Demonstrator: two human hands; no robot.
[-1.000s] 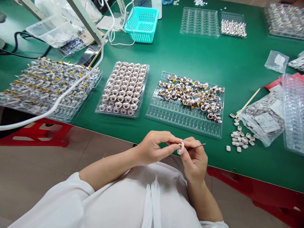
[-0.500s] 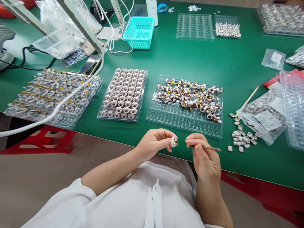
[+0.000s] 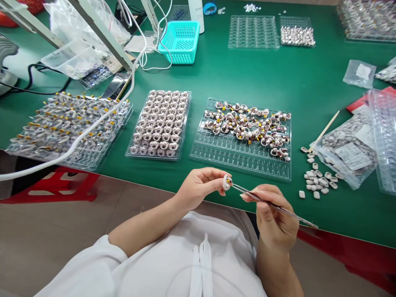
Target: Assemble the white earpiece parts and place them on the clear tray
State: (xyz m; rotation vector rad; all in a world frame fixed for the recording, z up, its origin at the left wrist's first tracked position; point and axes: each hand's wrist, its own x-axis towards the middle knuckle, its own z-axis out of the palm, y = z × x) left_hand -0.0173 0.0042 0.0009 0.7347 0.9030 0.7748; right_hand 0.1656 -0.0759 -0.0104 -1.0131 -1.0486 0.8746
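Between the thumb and fingers of my left hand (image 3: 198, 186) is a small white ring-shaped part (image 3: 226, 182) with a yellow and dark bit inside. My right hand (image 3: 275, 216) grips a pair of metal tweezers (image 3: 280, 207), pointing left. The tweezer tips reach the inner side of the ring-shaped part; whether they pinch anything is too small to tell. Just beyond my hands lies a clear tray (image 3: 241, 161) with a heap of similar parts with yellow and dark bits. Left of it stands a tray of heart-shaped white pieces (image 3: 161, 123) in rows.
Loose white caps (image 3: 320, 181) lie at the right beside a bag of caps (image 3: 346, 150) and a wooden stick (image 3: 324, 130). Stacked trays of parts (image 3: 68, 128) stand at the left, crossed by a white cable (image 3: 80, 138). A turquoise basket (image 3: 180, 43) sits farther back.
My right hand has shifted right and turned the tweezers, so their tips now extend to the ring-shaped part. My left hand stays almost still.
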